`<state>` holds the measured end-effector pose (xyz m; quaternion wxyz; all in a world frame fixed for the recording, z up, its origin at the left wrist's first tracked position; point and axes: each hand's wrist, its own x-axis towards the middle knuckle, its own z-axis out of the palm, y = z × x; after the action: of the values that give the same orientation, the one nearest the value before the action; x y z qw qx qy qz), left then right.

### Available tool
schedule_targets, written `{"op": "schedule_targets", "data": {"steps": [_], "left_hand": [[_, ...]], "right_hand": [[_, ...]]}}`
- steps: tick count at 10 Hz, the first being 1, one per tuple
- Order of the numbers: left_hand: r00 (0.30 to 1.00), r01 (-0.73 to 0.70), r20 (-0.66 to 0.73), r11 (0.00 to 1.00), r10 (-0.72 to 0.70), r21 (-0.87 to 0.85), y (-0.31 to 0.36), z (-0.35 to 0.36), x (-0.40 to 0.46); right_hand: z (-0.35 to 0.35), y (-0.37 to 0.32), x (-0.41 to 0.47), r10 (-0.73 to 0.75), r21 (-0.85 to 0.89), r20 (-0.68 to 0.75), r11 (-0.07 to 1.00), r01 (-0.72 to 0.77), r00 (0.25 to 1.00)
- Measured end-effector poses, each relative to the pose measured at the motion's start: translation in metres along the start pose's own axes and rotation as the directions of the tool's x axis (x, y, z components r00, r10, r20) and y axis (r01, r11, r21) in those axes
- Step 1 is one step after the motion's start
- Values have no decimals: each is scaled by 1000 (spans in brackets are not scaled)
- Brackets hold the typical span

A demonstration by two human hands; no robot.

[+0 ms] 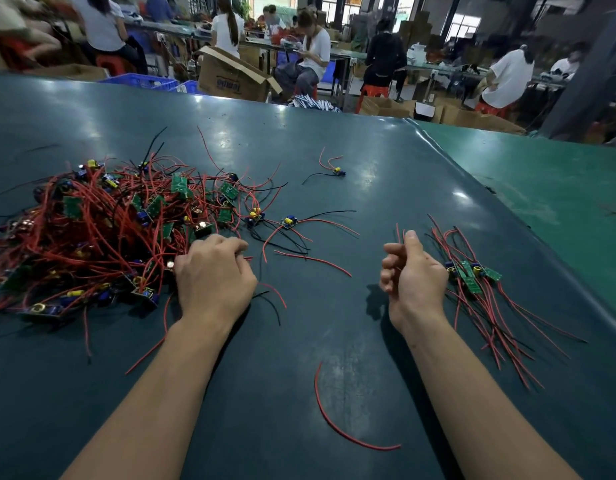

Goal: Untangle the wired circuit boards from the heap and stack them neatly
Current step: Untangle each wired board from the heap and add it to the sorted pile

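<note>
**A:** ok so where's everything sitting right now?

**B:** the heap (102, 230) is a big mess of green boards and red wires, off to the left of the left hand (213, 275) and running right up against it. That hand is palm down at the heap's near right edge, fingers curled into the wires. Pretty sure it's pinching a wire or two, but the fingertips are tucked under so I can't see exactly which.

**A:** and the right hand?

**B:** the right hand (412, 271) is up off the tabletop (334, 150), thumb pointing up, fingers loosely curled, nothing in it that I can make out. Thin red wire ends poke up just behind it, but I can't tell if it's touching them.

**A:** any stack yet?

**B:** yeah, the stack (473, 275) is just to the right of the right hand: a few boards lying together, their red and black wires fanning out toward the near edge and away.

**A:** strays?

**B:** two loose boards (272, 220) between the hands but farther out, just off the heap's right edge. One lone board (338, 172) well beyond both hands. A loose red wire (337, 420) lies curved between the forearms, close to the camera. People at other benches in the background.
</note>
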<state>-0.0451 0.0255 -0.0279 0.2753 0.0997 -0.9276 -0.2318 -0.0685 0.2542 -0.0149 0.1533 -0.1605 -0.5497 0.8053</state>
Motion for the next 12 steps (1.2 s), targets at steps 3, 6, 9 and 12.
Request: {"op": "schedule_targets", "data": {"steps": [3,6,9,12], "left_hand": [[984,-81,-162,996,76,-25,-7,-8,6],[949,150,-277,988,-151,-24,-29,-17,38],[941,340,-130,867,-314,364,-16,-26,89],[974,210,-35,833,-224,511,-11,-35,107]], "right_hand": [[2,0,-5,-28,-57,51,998,31,998],[1,1,-5,-49,-127,94,990,61,994],[7,3,-11,-82,-170,145,980,106,986],[0,0,-14,-53,-197,173,976,87,983]]}}
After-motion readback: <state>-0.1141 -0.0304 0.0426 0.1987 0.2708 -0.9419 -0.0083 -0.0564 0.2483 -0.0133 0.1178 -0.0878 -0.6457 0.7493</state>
